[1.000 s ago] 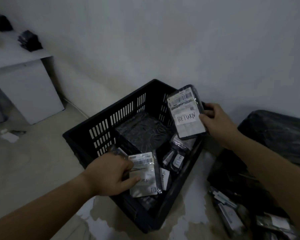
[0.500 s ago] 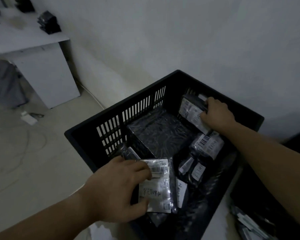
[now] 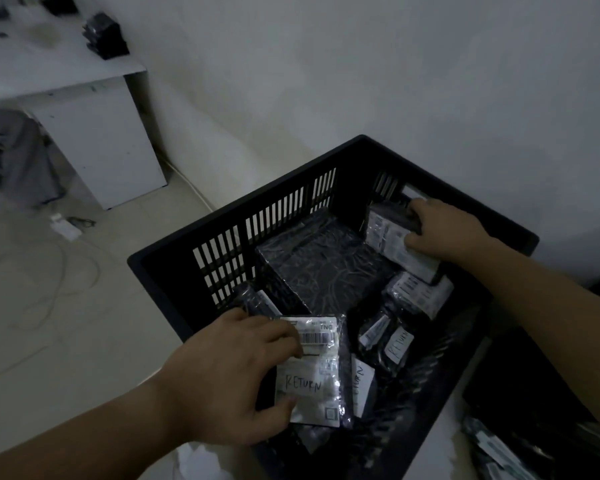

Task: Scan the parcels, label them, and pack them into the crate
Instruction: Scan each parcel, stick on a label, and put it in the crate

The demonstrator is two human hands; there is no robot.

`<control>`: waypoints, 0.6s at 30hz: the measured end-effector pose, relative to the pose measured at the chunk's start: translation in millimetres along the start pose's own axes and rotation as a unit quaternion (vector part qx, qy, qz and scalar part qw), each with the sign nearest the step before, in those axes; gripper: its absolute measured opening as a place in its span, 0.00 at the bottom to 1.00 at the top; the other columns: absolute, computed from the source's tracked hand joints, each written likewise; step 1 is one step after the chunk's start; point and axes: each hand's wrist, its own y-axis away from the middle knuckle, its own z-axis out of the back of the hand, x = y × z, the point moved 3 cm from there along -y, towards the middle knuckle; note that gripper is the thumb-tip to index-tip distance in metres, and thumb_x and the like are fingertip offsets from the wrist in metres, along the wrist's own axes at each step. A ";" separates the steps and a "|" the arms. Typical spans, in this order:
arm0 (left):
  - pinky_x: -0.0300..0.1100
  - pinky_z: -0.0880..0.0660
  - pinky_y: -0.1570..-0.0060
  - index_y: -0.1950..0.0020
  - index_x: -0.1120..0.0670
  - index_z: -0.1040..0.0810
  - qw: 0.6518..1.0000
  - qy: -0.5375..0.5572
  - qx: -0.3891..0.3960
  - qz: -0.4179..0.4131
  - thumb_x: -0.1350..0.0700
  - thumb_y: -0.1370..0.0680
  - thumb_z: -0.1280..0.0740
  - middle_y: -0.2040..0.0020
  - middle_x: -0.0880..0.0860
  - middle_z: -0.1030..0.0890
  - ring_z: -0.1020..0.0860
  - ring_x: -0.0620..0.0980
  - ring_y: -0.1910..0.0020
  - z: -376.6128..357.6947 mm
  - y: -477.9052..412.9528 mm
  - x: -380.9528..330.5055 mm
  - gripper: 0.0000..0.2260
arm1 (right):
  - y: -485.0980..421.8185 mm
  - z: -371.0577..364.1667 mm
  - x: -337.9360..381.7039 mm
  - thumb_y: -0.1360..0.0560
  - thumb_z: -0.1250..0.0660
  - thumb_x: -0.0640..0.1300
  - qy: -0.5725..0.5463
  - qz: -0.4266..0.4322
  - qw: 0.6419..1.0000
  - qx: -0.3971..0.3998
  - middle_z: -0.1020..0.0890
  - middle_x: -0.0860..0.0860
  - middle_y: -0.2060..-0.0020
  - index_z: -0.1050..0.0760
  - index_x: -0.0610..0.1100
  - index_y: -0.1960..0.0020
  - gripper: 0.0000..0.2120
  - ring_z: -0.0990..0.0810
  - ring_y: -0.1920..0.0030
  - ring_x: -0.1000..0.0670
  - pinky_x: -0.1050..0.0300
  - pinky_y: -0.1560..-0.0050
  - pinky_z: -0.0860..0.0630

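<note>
1. The crate (image 3: 246, 202) sits on a pale floor (image 3: 66, 323), against a white wall (image 3: 361, 64).
2. Inside, at the near edge, the left hand (image 3: 232, 382) pinches a RETURN parcel (image 3: 309, 372).
3. Inside, at the far edge, the right hand (image 3: 444, 230) grips a second parcel (image 3: 392, 244).
4. A white desk (image 3: 94, 133) stands further left.

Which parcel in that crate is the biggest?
The black-wrapped box in the middle of the crate; it shows no label, while the others are small flat packets with white labels.

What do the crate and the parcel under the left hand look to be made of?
Crate: looks like rigid black plastic, matte, with moulded slotted walls. Parcel held by the left hand: seemingly a thin glossy plastic pouch, crinkled at its edges, with white paper-like labels, one handwritten RETURN.
</note>
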 end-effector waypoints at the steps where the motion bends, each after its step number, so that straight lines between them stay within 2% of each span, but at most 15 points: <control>1: 0.43 0.31 0.43 0.37 0.41 0.26 1.000 -0.002 0.001 0.002 0.31 0.25 0.43 0.40 0.39 0.25 0.25 0.40 0.46 0.0 0.3 1.0 0.22 | -3.8 -0.8 3.8 0.25 0.34 0.53 0.006 0.017 1.000 -0.022 0.25 0.43 0.45 0.31 0.45 0.36 0.21 0.23 0.52 0.43 0.50 0.57 0.23; 5: 0.44 0.32 0.41 0.36 0.41 0.26 1.000 -0.011 0.008 0.006 0.31 0.25 0.44 0.38 0.40 0.25 0.26 0.41 0.44 -0.9 1.3 1.2 0.23 | -26.6 -14.6 13.8 0.22 0.36 0.45 -0.057 0.036 0.993 -0.096 0.22 0.42 0.46 0.27 0.42 0.38 0.14 0.23 0.49 0.41 0.47 0.54 0.22; 8: 0.44 0.32 0.41 0.35 0.41 0.26 1.000 -0.011 0.011 0.007 0.32 0.25 0.44 0.37 0.40 0.26 0.26 0.40 0.43 -1.5 0.5 0.5 0.24 | -42.2 -33.1 23.4 0.24 0.37 0.37 -0.107 0.036 0.993 -0.021 0.20 0.41 0.49 0.26 0.42 0.41 0.12 0.22 0.53 0.42 0.52 0.60 0.25; 11: 0.44 0.31 0.42 0.37 0.42 0.26 1.000 -0.008 0.010 0.006 0.32 0.25 0.43 0.38 0.40 0.25 0.26 0.40 0.45 -3.2 0.7 1.7 0.22 | -50.1 -50.0 30.2 0.27 0.38 0.31 -0.129 0.039 0.991 0.028 0.19 0.41 0.50 0.26 0.43 0.39 0.18 0.22 0.56 0.44 0.55 0.62 0.26; 13: 0.43 0.32 0.42 0.38 0.41 0.26 1.000 -0.004 0.007 0.008 0.32 0.26 0.42 0.39 0.39 0.25 0.26 0.40 0.45 -4.1 1.1 3.5 0.22 | -51.0 -57.8 26.5 0.28 0.36 0.30 -0.150 0.037 0.988 0.027 0.20 0.42 0.48 0.27 0.44 0.37 0.22 0.22 0.53 0.44 0.53 0.57 0.24; 15: 0.43 0.31 0.42 0.38 0.42 0.25 1.000 -0.004 0.004 0.007 0.32 0.26 0.41 0.38 0.39 0.25 0.26 0.40 0.44 -4.4 1.3 4.5 0.22 | -45.6 -59.4 21.9 0.27 0.33 0.33 -0.166 0.028 0.985 0.043 0.20 0.42 0.44 0.29 0.48 0.37 0.21 0.22 0.50 0.44 0.51 0.52 0.23; 16: 0.44 0.31 0.42 0.38 0.42 0.25 1.000 -0.007 0.002 0.005 0.32 0.26 0.41 0.38 0.39 0.25 0.25 0.40 0.45 -4.3 1.3 4.7 0.22 | -40.7 -58.7 20.5 0.25 0.32 0.35 -0.168 0.027 0.984 0.058 0.21 0.42 0.41 0.30 0.49 0.35 0.22 0.22 0.46 0.43 0.50 0.47 0.23; 18: 0.44 0.31 0.43 0.38 0.42 0.25 1.000 -0.010 -0.003 0.001 0.33 0.26 0.41 0.38 0.40 0.24 0.25 0.41 0.45 -3.9 1.4 5.0 0.22 | -32.3 -58.9 18.4 0.23 0.33 0.36 -0.145 0.028 0.984 0.100 0.29 0.42 0.33 0.36 0.45 0.26 0.28 0.29 0.34 0.40 0.47 0.34 0.30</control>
